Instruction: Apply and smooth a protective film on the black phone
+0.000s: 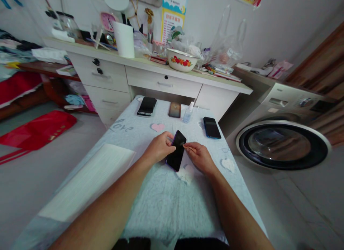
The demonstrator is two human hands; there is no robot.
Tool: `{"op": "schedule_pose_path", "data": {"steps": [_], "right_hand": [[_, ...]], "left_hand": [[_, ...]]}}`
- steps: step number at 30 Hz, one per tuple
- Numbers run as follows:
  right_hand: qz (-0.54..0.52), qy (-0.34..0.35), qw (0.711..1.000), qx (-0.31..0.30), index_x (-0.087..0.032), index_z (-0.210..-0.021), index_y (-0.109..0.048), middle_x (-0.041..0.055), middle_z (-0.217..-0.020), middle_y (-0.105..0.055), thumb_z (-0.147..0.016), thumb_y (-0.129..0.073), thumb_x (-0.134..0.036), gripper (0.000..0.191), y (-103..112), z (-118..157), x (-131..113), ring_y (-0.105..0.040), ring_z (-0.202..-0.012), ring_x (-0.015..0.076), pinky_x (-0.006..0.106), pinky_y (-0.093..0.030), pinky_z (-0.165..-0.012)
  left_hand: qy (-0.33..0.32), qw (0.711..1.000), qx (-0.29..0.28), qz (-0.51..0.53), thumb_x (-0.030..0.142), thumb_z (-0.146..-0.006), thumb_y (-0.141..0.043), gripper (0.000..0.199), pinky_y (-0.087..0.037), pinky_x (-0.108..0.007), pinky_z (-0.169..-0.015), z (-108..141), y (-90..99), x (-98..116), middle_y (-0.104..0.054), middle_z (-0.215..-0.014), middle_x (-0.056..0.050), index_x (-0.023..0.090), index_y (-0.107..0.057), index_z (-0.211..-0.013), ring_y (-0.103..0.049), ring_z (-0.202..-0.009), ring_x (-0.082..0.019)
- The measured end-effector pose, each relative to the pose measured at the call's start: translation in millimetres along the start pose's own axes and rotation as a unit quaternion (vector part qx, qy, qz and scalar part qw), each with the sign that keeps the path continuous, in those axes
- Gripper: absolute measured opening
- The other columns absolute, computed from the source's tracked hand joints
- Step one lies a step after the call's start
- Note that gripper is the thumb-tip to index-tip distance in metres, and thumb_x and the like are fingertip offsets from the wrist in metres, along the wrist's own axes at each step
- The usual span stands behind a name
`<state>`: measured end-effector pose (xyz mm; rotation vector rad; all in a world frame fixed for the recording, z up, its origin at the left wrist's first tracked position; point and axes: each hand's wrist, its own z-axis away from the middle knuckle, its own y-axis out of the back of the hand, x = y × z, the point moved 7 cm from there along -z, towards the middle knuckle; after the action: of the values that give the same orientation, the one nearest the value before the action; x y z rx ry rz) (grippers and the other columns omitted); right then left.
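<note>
A black phone with a purple edge is tilted over the cloth-covered table. My left hand grips its left side, thumb on the screen. My right hand is closed in a pinch at the phone's upper right edge; a thin, pale stick-like item seems to be between the fingertips, too small to name surely. Beyond the hands stands a clear spray bottle, beside a small brown rectangular item. Stacked dark phones lie at the back left, another phone at the right.
A long pale sheet lies at the table's left. Behind is a white desk bearing a floral bowl, a paper roll and plastic bags. A washing machine stands at the right, a red bag on the left floor.
</note>
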<state>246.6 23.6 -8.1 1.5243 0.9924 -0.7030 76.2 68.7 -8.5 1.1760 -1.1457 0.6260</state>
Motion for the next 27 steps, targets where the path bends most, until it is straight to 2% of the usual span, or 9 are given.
{"op": "schedule_pose_path", "data": {"steps": [3, 9, 13, 20, 23, 27], "right_hand": [[-0.015, 0.040, 0.999, 0.014, -0.021, -0.103, -0.068, 0.0063, -0.100, -0.067, -0.087, -0.055, -0.029, 0.022, 1.0, -0.5, -4.0, -0.064, -0.095, 0.0161, 0.031, -0.050, -0.088], [0.073, 0.126, 0.988, 0.059, -0.022, -0.113, -0.065, 0.0043, -0.091, -0.061, -0.092, -0.050, -0.026, 0.025, 9.9, 2.0, -26.8, -0.060, -0.087, 0.0149, 0.029, -0.047, -0.081], [0.115, 0.156, 0.976, 0.095, -0.023, -0.118, -0.061, 0.0037, -0.090, -0.057, -0.094, -0.046, -0.023, 0.029, 15.0, 5.0, -39.4, -0.058, -0.084, 0.0146, 0.028, -0.046, -0.078], [0.190, 0.165, 0.966, 0.066, -0.023, -0.120, -0.060, 0.0039, -0.088, -0.054, -0.092, -0.043, -0.018, 0.034, 9.7, 6.6, -41.6, -0.056, -0.080, 0.0153, 0.027, -0.046, -0.075], [0.205, 0.161, 0.963, 0.073, -0.022, -0.118, -0.061, 0.0045, -0.089, -0.055, -0.089, -0.044, -0.015, 0.034, 10.5, 6.5, -41.5, -0.056, -0.080, 0.0158, 0.027, -0.047, -0.075], [0.211, 0.154, 0.961, 0.086, -0.021, -0.117, -0.062, 0.0044, -0.089, -0.056, -0.089, -0.044, -0.015, 0.034, 12.7, 6.6, -40.6, -0.057, -0.080, 0.0161, 0.027, -0.046, -0.075]], "left_hand": [[-0.012, 1.000, 0.012, 0.012, 0.021, -0.066, -0.064, 0.039, -0.039, -0.021, -0.053, 2.0, 2.9, 7.0, -0.056, -0.063, 0.008, 0.020, -0.050, -0.103, -0.054, -0.054, -0.010], [-0.034, 0.999, 0.012, 0.025, 0.023, -0.067, -0.066, 0.042, -0.040, -0.021, -0.053, 5.9, 4.6, 18.4, -0.061, -0.066, 0.007, 0.020, -0.049, -0.106, -0.056, -0.055, -0.010], [-0.042, 0.999, -0.007, 0.030, 0.023, -0.066, -0.067, 0.040, -0.039, -0.020, -0.053, 8.7, 1.4, 26.0, -0.061, -0.069, 0.006, 0.020, -0.050, -0.102, -0.054, -0.055, -0.009], [-0.066, 0.996, -0.045, 0.031, 0.022, -0.065, -0.067, 0.035, -0.041, -0.020, -0.056, 11.9, -8.8, 32.1, -0.061, -0.080, 0.003, 0.019, -0.052, -0.096, -0.051, -0.059, -0.008], [-0.071, 0.995, -0.070, 0.018, 0.020, -0.064, -0.064, 0.030, -0.041, -0.020, -0.057, 16.4, -8.5, 38.8, -0.059, -0.083, 0.002, 0.019, -0.053, -0.092, -0.051, -0.061, -0.007], [-0.024, 0.986, -0.163, -0.019, 0.019, -0.063, -0.062, 0.028, -0.031, -0.019, -0.047, 26.1, -9.9, 38.9, -0.050, -0.063, 0.008, 0.020, -0.052, -0.088, -0.046, -0.052, -0.008]]}}
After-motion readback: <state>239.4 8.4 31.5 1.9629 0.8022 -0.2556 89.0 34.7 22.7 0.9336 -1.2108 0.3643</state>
